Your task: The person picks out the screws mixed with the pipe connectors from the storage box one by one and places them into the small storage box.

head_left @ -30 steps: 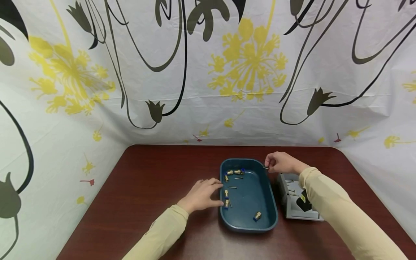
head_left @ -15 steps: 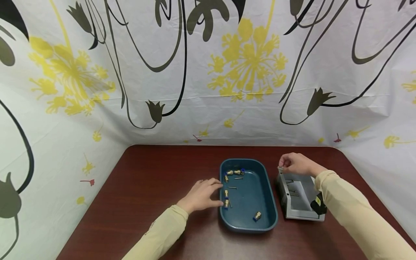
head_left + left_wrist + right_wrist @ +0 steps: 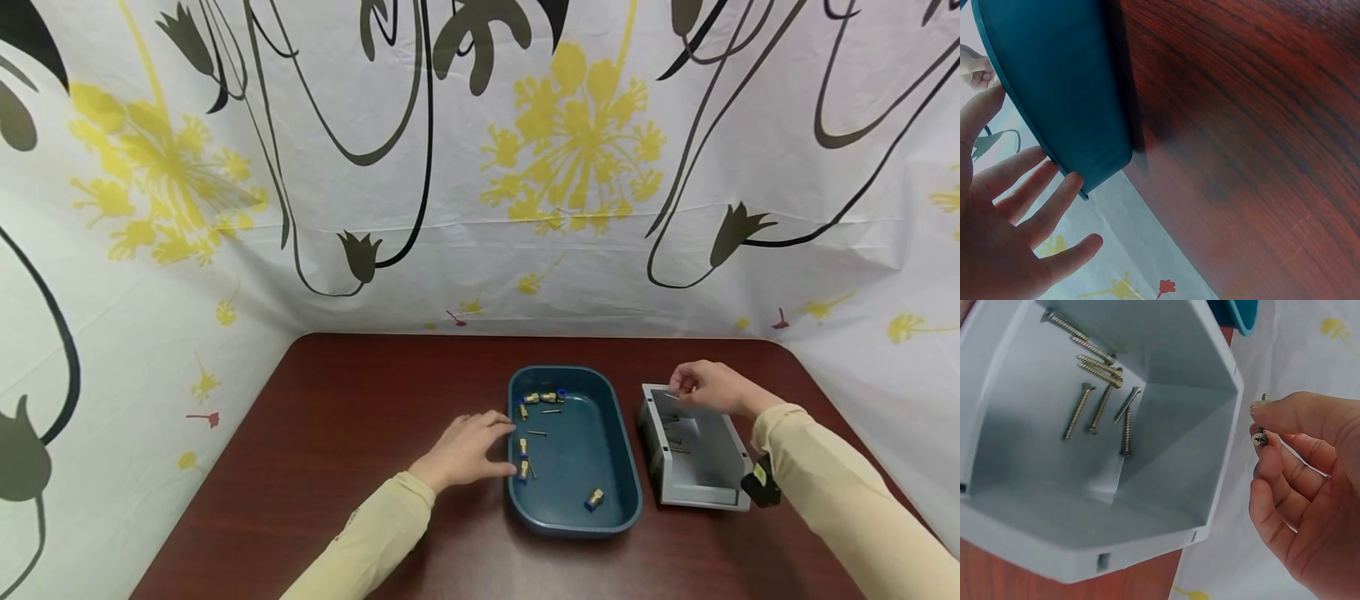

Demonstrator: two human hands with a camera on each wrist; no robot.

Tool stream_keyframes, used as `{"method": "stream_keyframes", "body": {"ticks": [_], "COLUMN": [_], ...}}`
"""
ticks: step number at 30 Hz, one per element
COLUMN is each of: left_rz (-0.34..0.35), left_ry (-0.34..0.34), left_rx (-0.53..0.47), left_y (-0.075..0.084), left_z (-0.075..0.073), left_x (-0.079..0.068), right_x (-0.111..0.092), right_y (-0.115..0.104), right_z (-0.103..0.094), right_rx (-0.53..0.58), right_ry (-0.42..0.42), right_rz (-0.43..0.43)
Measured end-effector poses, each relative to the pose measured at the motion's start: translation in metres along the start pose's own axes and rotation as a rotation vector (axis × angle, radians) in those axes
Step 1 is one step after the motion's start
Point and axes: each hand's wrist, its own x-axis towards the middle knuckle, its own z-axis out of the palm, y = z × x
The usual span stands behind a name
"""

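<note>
My right hand (image 3: 708, 386) pinches a screw (image 3: 1260, 439) between thumb and fingers, its cross-slotted head showing in the right wrist view. It is over the far end of the grey box (image 3: 705, 497). Inside that box lie several loose screws (image 3: 1077, 412). The fingers of my left hand (image 3: 467, 450) are spread, with their tips at the left rim of the blue tray (image 3: 630, 454). In the tray are several brass fittings with blue ends (image 3: 595, 499) and a few screws (image 3: 537, 432), mostly along its left side.
Both containers stand side by side on a dark red-brown wooden table (image 3: 360, 400), the box to the right of the tray. A white patterned cloth (image 3: 450, 192) hangs behind the table and at its sides.
My right hand has carried the screw from the tray's far right rim rightward to over the grey box. My left hand has stayed at the tray's rim.
</note>
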Motion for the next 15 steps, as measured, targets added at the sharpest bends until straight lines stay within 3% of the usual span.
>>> {"method": "stream_keyframes", "body": {"ticks": [15], "left_rz": [-0.001], "left_ry": [-0.001], "left_rx": [0.005], "left_y": [0.0006], "left_z": [-0.0001], "left_x": [0.0001], "right_x": [-0.0104], "right_y": [0.0106], "right_z": [0.0039], "right_rx": [-0.001], "right_ry": [-0.009], "right_rz": [0.008]}}
